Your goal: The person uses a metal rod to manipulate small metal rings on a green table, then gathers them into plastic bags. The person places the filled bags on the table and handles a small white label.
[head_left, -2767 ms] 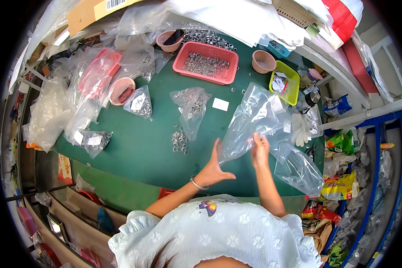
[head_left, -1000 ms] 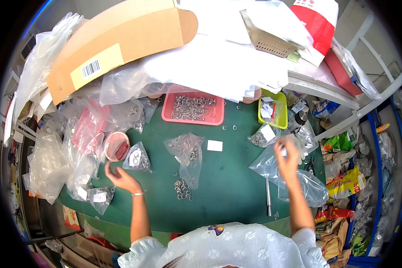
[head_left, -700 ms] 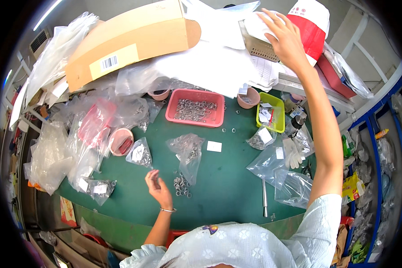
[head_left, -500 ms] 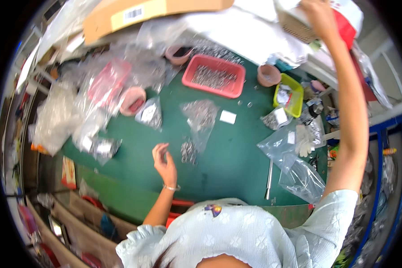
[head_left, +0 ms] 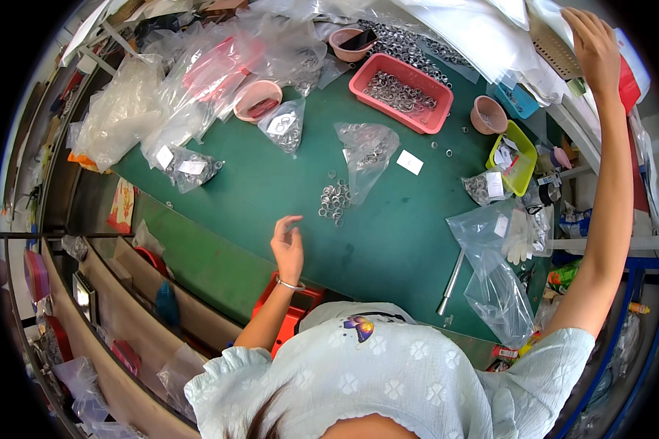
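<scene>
The right hand [head_left: 599, 55] is raised over the shelf at the upper right, beside a perforated basket [head_left: 553, 47] heaped with white material; its fingers are bent and set close together, but whether anything is pinched by them cannot be told. The left hand [head_left: 289, 249] is poised above the green counter [head_left: 234, 190], its fingers loosely curled, the thumb slightly apart, with nothing seen held. Just beyond it, the small metal rings [head_left: 334, 201] are gathered in a loose pile beside a clear bag of rings [head_left: 370, 154], presumably to be kept within easy reach. More rings are contained in a pink tray [head_left: 388, 108], whose raised walls probably serve against rolling. A white card [head_left: 410, 162] is laid beside the bag, perhaps for ready reading. A large clear bag [head_left: 501, 296] is left flat near a metal rod [head_left: 452, 282], seemingly out of the middle.
</scene>
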{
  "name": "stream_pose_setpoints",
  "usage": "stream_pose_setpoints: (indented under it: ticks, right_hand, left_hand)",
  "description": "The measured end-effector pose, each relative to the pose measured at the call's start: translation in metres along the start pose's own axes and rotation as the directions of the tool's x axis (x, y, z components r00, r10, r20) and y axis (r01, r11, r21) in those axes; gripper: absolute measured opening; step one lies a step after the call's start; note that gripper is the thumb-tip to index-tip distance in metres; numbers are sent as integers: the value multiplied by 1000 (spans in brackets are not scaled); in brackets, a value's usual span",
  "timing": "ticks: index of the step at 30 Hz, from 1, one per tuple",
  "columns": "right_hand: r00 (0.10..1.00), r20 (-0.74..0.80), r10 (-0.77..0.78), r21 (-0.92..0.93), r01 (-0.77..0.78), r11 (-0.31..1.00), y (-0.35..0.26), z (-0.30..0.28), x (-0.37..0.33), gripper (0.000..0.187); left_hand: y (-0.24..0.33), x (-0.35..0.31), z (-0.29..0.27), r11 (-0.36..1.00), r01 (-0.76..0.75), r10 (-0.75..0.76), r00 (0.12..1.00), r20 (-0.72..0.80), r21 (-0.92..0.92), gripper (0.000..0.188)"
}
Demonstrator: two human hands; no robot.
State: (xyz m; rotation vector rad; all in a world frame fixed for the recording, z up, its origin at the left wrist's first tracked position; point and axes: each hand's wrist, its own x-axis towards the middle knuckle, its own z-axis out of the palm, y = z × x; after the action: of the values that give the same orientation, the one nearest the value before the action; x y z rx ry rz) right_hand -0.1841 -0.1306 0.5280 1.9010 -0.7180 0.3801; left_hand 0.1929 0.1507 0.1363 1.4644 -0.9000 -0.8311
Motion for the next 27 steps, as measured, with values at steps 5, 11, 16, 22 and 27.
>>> stream_pose_setpoints:
  ticks: [5,11,16,22,27]
  right_hand:
    - [990,-138,15,-113,-31,993,-6,3,-17,25]
    - [947,-321,25,-70,-50,996,-15,-12,-20,19]
    - [857,-508,86,-1,-100,995,-11,-23,-33,13]
    - [831,-525,186,149,-126,981,-79,-82,-41,15]
    - [986,-74,148,630,-69,774,-203,-121,-70,13]
  left_hand:
    - [-8,-11,-2,995,74,-77,996,39,65,19]
    - [-29,-21,2,992,107,-116,985,129,72,24]
    - [-42,-29,16,993,96,-105,980,172,61,23]
    - [-28,-43,26,988,156,-156,960,234,18,26]
    - [21,-58,40,969,129,-78,969,235,-212,49]
